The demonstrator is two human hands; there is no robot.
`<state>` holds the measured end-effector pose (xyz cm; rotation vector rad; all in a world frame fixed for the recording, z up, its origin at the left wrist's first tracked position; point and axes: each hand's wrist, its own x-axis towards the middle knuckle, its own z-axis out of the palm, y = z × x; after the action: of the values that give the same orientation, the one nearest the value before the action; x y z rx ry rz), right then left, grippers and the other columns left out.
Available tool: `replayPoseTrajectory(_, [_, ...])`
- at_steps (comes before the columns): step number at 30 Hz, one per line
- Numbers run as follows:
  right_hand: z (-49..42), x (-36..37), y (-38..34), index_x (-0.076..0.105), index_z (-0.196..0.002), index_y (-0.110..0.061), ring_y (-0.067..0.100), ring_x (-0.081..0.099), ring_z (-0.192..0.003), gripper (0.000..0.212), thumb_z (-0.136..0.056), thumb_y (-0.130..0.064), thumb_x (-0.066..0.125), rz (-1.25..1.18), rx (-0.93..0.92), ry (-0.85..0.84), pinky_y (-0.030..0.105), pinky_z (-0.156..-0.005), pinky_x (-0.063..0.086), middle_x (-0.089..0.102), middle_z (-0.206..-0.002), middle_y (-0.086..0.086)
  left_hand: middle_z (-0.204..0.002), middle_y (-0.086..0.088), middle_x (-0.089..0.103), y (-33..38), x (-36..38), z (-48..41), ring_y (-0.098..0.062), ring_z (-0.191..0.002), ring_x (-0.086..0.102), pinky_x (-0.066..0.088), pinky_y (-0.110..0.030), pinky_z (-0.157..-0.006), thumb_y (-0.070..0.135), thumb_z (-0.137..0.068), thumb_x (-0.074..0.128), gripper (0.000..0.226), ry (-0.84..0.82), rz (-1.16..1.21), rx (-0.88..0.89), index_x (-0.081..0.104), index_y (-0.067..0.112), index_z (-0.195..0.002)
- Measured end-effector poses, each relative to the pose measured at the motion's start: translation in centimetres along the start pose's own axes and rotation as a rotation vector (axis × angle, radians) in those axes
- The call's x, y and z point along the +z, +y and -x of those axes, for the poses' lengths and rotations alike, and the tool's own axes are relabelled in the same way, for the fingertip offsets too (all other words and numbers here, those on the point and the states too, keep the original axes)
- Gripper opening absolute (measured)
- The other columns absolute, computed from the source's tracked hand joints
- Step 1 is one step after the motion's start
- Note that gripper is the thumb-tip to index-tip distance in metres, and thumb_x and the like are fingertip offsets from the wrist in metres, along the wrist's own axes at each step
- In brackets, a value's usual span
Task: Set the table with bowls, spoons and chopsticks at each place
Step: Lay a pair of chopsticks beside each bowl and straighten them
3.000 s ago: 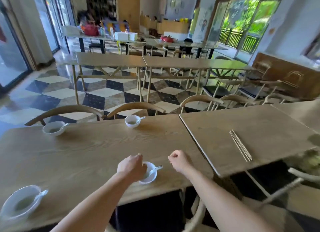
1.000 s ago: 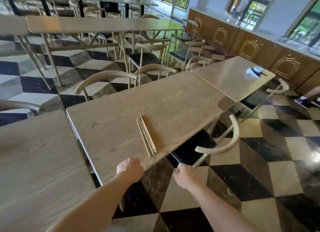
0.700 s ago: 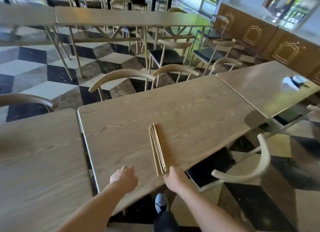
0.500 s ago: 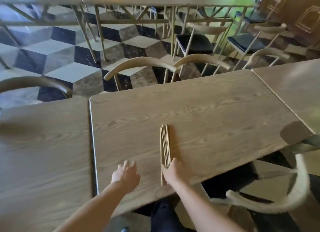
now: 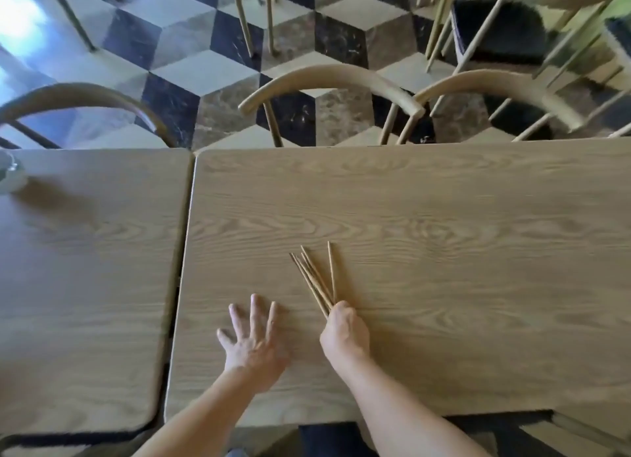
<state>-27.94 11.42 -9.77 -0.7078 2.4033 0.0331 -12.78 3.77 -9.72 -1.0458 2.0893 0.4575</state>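
Observation:
A bundle of several wooden chopsticks (image 5: 316,279) lies on the light wooden table (image 5: 444,234), its far ends fanned apart. My right hand (image 5: 345,333) grips the near ends of the chopsticks. My left hand (image 5: 254,337) is just left of them, fingers spread and straight over the tabletop, holding nothing. At the far left edge, on the neighbouring table (image 5: 85,269), part of a white bowl (image 5: 10,176) shows, blurred.
A narrow gap (image 5: 179,269) separates the two tables. Curved wooden chair backs (image 5: 327,81) stand along the far side, another at the left (image 5: 82,98). Beyond them is a checkered floor with more chair legs. A chair seat (image 5: 327,439) shows under the near edge.
My right hand has closed on the near ends of the chopsticks and their far ends have fanned out. My left hand has spread open. The view has tilted down over the table.

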Motion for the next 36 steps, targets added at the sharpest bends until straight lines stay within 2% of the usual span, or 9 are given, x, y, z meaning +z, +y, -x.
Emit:
replayPoseTrajectory(3, [-0.8, -1.6, -0.7, 0.061, -0.109, -0.008, 0.031, 0.064, -0.107, 0.026, -0.092, -0.023, 0.049, -0.141, 0.084, -0.08, 0.032, -0.083, 0.051, 0.067, -0.114, 0.011, -0.155, -0.002, -0.04, -0.1, -0.6, -0.1, -0.045, -0.144, -0.028, 0.006, -0.066, -0.115, 0.069, -0.092, 0.034, 0.089, 0.005, 0.145, -0.01, -0.02, 0.033, -0.153])
replayPoseTrajectory(6, [-0.6, -1.9, -3.3, 0.054, -0.077, -0.011, 0.034, 0.066, -0.097, 0.016, -0.086, -0.025, 0.05, -0.431, 0.067, -0.263, 0.037, -0.085, 0.053, 0.067, -0.097, 0.014, -0.164, -0.006, 0.016, -0.3, -2.2, 0.3, -0.032, -0.15, 0.011, 0.019, -0.046, -0.119, 0.067, -0.092, 0.041, 0.078, 0.168, 0.672, -0.096, 0.025, 0.024, -0.154])
replayPoseTrajectory(9, [2.8, -0.8, -7.1, 0.05, -0.069, -0.011, 0.018, 0.054, -0.049, 0.011, -0.072, -0.022, 0.048, -0.497, -0.186, -0.53, 0.033, -0.051, 0.047, 0.051, -0.052, 0.001, -0.103, -0.004, 0.072, -1.3, -5.1, 2.4, -0.02, -0.099, 0.064, 0.05, -0.04, -0.09, 0.07, -0.079, 0.062, 0.074, 0.11, 1.54, -0.133, 0.058, 0.011, -0.125])
replayPoseTrajectory(13, [10.2, 0.5, -12.2, 0.059, -0.099, -0.002, 0.013, 0.048, -0.051, 0.018, -0.087, -0.013, 0.051, -0.318, -0.54, -0.815, 0.027, -0.052, 0.046, 0.052, -0.069, 0.008, -0.053, -0.003, 0.064, -7.8, -3.6, 7.4, -0.013, -0.042, 0.059, 0.046, -0.021, -0.042, 0.055, -0.083, 0.063, 0.046, 0.148, 2.098, -0.285, 0.06, 0.009, -0.084])
replayPoseTrajectory(20, [23.9, 7.3, -17.9, 0.069, -0.086, -0.019, 0.035, 0.066, -0.085, 0.014, -0.078, -0.031, 0.07, -0.311, -0.609, -1.02, 0.063, -0.09, 0.049, 0.068, -0.086, 0.012, -0.054, -0.005, 0.05, -19.3, 5.4, 19.6, -0.019, -0.049, 0.057, 0.049, -0.028, -0.047, 0.043, -0.081, 0.069, 0.038, 0.278, 2.418, -0.221, 0.058, 0.007, -0.079])
replayPoseTrajectory(24, [31.1, 11.2, -20.0, 0.065, -0.107, -0.001, 0.038, 0.067, -0.092, 0.022, -0.092, -0.015, 0.058, -0.355, -0.551, -1.117, 0.059, -0.096, 0.048, 0.069, -0.098, 0.02, -0.087, -0.019, 0.07, -25.1, 10.9, 26.7, -0.028, -0.068, 0.071, 0.059, -0.038, -0.059, 0.007, -0.088, 0.062, 0.025, 0.232, 2.455, -0.026, 0.061, -0.005, -0.111])
replayPoseTrajectory(28, [36.8, 13.8, -22.0, 0.062, -0.115, 0.006, 0.041, 0.066, -0.104, 0.028, -0.093, -0.012, 0.059, -0.415, -0.509, -1.162, 0.057, -0.098, 0.047, 0.067, -0.108, 0.026, -0.109, -0.028, 0.07, -28.6, 14.9, 31.8, -0.04, -0.091, 0.071, 0.059, -0.046, -0.076, 0.01, -0.092, 0.062, 0.037, 0.353, 2.384, -0.045, 0.055, -0.014, -0.12])
replayPoseTrajectory(32, [41.0, 15.3, -23.4, 0.069, -0.107, 0.001, 0.038, 0.069, -0.102, 0.021, -0.096, -0.013, 0.058, -0.399, -0.539, -1.04, 0.058, -0.095, 0.05, 0.072, -0.108, 0.023, -0.082, -0.025, 0.074, -30.2, 16.7, 34.4, -0.033, -0.068, 0.074, 0.059, -0.035, -0.053, 0.01, -0.096, 0.059, 0.022, 0.524, 2.374, -0.125, 0.059, -0.012, -0.096])
replayPoseTrajectory(36, [42.6, 15.7, -24.7, 0.068, -0.106, 0.005, 0.039, 0.071, -0.096, 0.04, -0.085, -0.029, 0.071, -0.433, -0.54, -0.942, 0.06, -0.091, 0.052, 0.073, -0.102, 0.024, -0.089, -0.03, 0.072, -31.9, 16.8, 34.6, -0.04, -0.077, 0.074, 0.06, -0.044, -0.055, 0.007, -0.097, 0.056, 0.027, 0.614, 2.509, -0.125, 0.052, -0.015, -0.112])
